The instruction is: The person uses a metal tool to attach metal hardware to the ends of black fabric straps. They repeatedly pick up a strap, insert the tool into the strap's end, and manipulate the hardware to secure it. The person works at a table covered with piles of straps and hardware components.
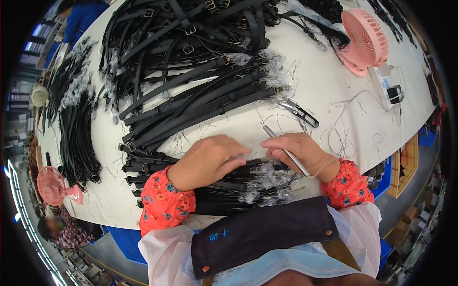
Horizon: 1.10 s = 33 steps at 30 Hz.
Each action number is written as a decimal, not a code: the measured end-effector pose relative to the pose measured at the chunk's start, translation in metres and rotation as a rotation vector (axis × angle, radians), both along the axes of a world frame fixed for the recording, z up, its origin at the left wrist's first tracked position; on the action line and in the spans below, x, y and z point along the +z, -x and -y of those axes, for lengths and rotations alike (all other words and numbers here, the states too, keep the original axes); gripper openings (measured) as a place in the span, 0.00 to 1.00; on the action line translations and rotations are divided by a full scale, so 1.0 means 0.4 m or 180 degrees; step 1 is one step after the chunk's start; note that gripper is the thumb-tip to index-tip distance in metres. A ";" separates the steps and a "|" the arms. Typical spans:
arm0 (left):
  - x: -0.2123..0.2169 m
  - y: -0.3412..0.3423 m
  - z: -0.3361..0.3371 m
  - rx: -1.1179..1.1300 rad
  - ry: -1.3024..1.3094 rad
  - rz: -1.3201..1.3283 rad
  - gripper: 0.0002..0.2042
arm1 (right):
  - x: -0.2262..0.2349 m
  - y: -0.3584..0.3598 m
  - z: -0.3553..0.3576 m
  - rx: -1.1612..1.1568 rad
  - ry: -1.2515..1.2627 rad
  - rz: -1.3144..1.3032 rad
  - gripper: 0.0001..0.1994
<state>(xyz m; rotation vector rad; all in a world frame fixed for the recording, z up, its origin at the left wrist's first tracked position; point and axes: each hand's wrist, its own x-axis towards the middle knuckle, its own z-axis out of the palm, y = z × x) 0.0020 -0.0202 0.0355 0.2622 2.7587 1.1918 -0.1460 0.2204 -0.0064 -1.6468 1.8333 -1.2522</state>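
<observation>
Black straps (214,202) lie bundled on a white table (329,81), partly beneath a worker's hands; the right hand (303,148) grips a slim silver tool (298,165), its tip angled up and left, while the left hand (207,159) hovers, blurred, its grip impossible to tell, with black snips (301,113) lying beside another strap bundle (200,112)

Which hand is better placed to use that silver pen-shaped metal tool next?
Probably the right hand: it already holds the silver pen-shaped metal tool, close to the flat black straps. The left hand shows no tool.
</observation>
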 end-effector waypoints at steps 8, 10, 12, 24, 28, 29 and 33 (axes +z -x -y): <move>-0.102 0.104 -0.029 0.0967 0.1093 -0.1202 0.22 | 0.005 0.044 0.006 -0.0814 0.0372 -0.0781 0.13; -0.107 0.104 -0.029 0.1013 0.1034 -0.1215 0.18 | 0.015 0.062 -0.007 -0.1002 0.0051 -0.0930 0.11; -0.114 0.091 -0.021 0.0908 0.0958 -0.1247 0.16 | 0.026 0.079 -0.028 -0.1237 -0.0196 -0.1054 0.10; -0.073 -0.019 0.029 0.0719 0.0137 -0.0605 0.11 | 0.036 0.051 0.029 -0.0526 0.0386 -0.1391 0.17; -0.059 0.000 0.003 0.0648 0.0218 -0.0762 0.13 | -0.002 0.058 0.012 -0.0335 -0.0030 -0.1354 0.16; -0.061 0.009 -0.009 0.0645 0.0125 -0.0699 0.14 | 0.001 0.058 0.009 -0.0350 -0.0073 -0.1434 0.16; -0.081 0.051 -0.044 0.0587 -0.0265 -0.0408 0.16 | 0.010 0.057 0.016 -0.0802 -0.0087 -0.1968 0.17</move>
